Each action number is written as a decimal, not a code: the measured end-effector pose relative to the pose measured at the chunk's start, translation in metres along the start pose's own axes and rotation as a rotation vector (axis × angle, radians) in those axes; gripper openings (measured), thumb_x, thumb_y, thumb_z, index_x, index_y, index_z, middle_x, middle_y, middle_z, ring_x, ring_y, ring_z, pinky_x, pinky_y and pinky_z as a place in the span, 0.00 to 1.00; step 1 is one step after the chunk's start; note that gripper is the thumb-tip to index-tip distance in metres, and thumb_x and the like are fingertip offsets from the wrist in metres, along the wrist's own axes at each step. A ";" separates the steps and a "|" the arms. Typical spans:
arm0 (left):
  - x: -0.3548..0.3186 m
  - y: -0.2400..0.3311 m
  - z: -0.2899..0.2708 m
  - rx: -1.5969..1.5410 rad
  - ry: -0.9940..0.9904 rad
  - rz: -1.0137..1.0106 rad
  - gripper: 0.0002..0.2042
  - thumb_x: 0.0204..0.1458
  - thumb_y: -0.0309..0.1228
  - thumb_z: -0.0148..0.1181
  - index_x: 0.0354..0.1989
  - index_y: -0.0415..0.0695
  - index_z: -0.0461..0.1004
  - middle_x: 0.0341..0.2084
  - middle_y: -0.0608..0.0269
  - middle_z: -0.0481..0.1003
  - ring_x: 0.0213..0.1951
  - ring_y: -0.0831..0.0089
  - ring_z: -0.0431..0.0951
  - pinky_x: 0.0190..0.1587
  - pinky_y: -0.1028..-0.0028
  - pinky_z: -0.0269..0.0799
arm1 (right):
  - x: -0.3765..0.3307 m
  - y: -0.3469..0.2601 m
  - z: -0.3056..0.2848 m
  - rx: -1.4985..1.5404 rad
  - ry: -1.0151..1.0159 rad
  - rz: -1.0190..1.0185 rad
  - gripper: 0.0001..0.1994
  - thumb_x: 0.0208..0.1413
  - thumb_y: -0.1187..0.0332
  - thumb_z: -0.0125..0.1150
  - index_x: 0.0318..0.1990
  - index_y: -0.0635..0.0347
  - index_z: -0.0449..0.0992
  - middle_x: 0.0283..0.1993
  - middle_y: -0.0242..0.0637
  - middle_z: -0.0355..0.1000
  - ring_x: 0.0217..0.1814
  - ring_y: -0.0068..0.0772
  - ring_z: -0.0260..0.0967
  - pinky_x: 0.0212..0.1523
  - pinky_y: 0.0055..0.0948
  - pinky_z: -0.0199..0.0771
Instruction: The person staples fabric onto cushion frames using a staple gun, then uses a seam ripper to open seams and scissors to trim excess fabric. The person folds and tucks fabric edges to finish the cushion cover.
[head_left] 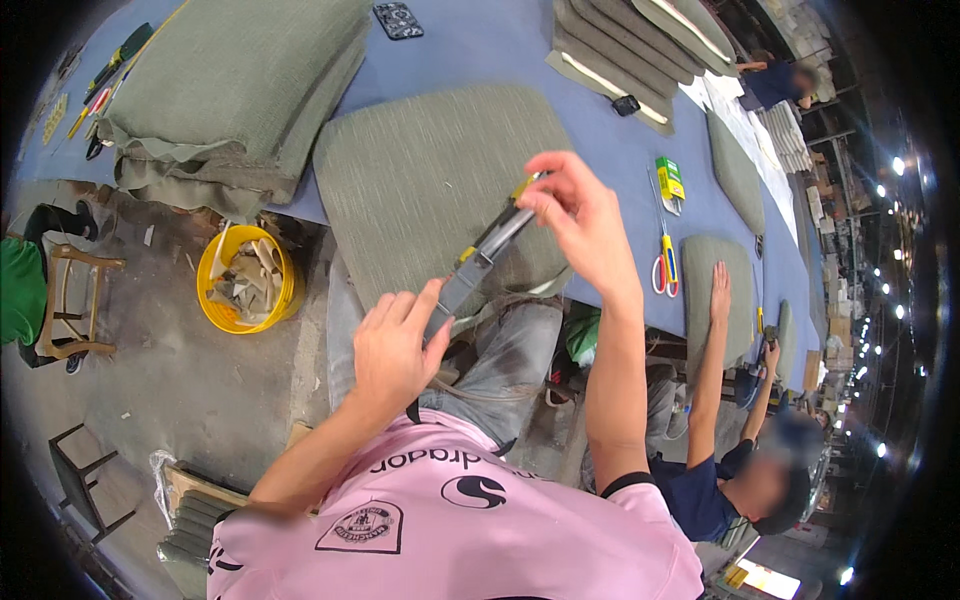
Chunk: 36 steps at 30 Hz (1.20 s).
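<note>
Above the near edge of a grey-green fabric-covered seat pad (420, 150), I hold a slim grey and black staple gun (480, 255) with yellow parts, slanting up to the right. My left hand (392, 345) is closed round its lower body. At the upper end, my right hand (582, 215) pinches the long narrow magazine between thumb and fingers. Whether a strip of staples lies in those fingertips is too small to tell. The pad rests on the blue table, its near edge overhanging toward my lap.
Stacked grey-green fabric (240, 80) lies left on the blue table (440, 60); more pieces (620, 50) are behind. A phone (398, 20), scissors (665, 270) and green box (669, 178) lie about. A yellow bucket (215, 300) of scraps stands left. A co-worker (700, 500) works at right.
</note>
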<state>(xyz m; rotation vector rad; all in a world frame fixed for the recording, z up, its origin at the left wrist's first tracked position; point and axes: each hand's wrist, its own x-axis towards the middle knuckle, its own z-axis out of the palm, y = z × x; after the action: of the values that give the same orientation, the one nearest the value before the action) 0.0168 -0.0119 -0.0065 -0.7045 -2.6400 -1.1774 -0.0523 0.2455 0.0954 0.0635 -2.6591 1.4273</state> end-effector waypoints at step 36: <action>0.058 0.045 0.050 0.216 -0.138 0.218 0.34 0.67 0.33 0.61 0.76 0.24 0.59 0.76 0.27 0.60 0.83 0.33 0.46 0.82 0.40 0.39 | -0.036 0.065 0.003 -0.022 0.443 -0.088 0.26 0.78 0.49 0.52 0.72 0.57 0.73 0.71 0.48 0.74 0.70 0.55 0.73 0.69 0.47 0.73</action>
<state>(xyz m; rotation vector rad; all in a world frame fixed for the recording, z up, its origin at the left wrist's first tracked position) -0.0098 0.0712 0.0091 -1.0315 -2.6596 -0.7984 -0.0228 0.2787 0.0352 -0.1219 -2.2803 1.2162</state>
